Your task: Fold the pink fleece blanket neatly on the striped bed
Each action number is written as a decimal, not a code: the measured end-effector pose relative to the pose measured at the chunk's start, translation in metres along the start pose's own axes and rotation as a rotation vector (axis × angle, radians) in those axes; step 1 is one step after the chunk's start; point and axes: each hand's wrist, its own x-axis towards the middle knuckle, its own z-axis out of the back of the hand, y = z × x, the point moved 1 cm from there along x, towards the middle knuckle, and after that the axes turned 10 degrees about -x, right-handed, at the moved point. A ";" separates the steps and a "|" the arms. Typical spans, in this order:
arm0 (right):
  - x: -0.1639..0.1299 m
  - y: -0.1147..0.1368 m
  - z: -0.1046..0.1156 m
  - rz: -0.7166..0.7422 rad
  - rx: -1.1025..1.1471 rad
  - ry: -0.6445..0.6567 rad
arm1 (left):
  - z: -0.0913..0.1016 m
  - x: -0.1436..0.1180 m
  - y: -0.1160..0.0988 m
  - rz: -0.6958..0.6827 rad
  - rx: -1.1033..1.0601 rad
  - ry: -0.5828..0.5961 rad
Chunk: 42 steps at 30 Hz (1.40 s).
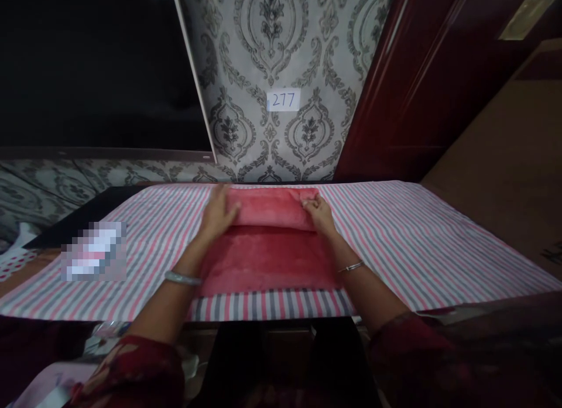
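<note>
Fingers of left hand [218, 212] lie flat and spread on the left end of the rolled part of a red towel [267, 253], pressing it, not gripping. Right hand [319, 213] has fingers curled onto the roll's right end, pinching the fold. Towel sits centre of the counter [417, 238], on a striped cloth [395, 220]; the roll lies at the towel's far edge, near the wall, and the flat part reaches almost to the near edge. Open striped surface left and right of the towel. Towel is plush, plain red, one piece, partly rolled. One bangle on each wrist. One paper label [283, 100] reading 277 on the patterned wall.
</note>
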 end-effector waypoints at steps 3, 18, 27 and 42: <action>0.003 -0.021 0.001 -0.001 -0.029 -0.013 | -0.037 -0.012 0.012 -0.093 0.307 0.270; -0.123 -0.024 0.119 -0.127 -0.405 0.133 | 0.044 -0.114 0.061 0.205 0.089 -0.033; -0.135 -0.024 0.107 -0.085 -0.534 0.139 | 0.049 -0.151 0.039 0.462 0.129 0.003; -0.137 -0.020 0.123 -0.389 -0.303 0.524 | 0.055 -0.154 0.053 0.458 0.003 0.087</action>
